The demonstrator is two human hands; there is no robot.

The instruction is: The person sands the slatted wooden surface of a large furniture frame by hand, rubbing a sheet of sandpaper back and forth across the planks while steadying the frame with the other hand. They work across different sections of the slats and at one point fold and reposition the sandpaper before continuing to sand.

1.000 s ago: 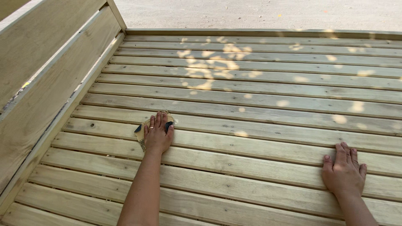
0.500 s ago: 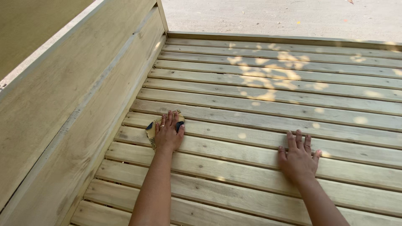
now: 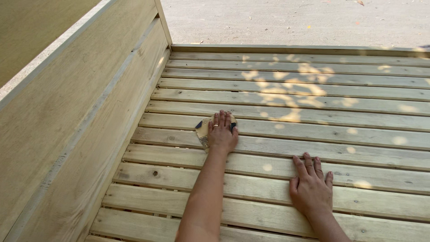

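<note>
My left hand [image 3: 221,133] lies flat on a folded piece of sandpaper [image 3: 202,130], pressing it against a pale wooden slat [image 3: 313,130] of a slatted deck. A ring shows on one finger. The sandpaper is tan with a dark corner peeking out on each side of the hand. My right hand [image 3: 310,184] rests palm down, fingers spread, on a nearer slat [image 3: 380,179], to the right and closer to me. It holds nothing.
A tall wooden side panel [image 3: 76,116] rises along the left of the slats. A raised board [image 3: 295,48] closes the far edge, with bare sandy ground [image 3: 291,20] beyond. Patches of sunlight dapple the far slats.
The view has swung left, so both hands sit further right in the picture. My left hand has slid the sandpaper along the slat. My right hand has shifted left, closer to the left one.
</note>
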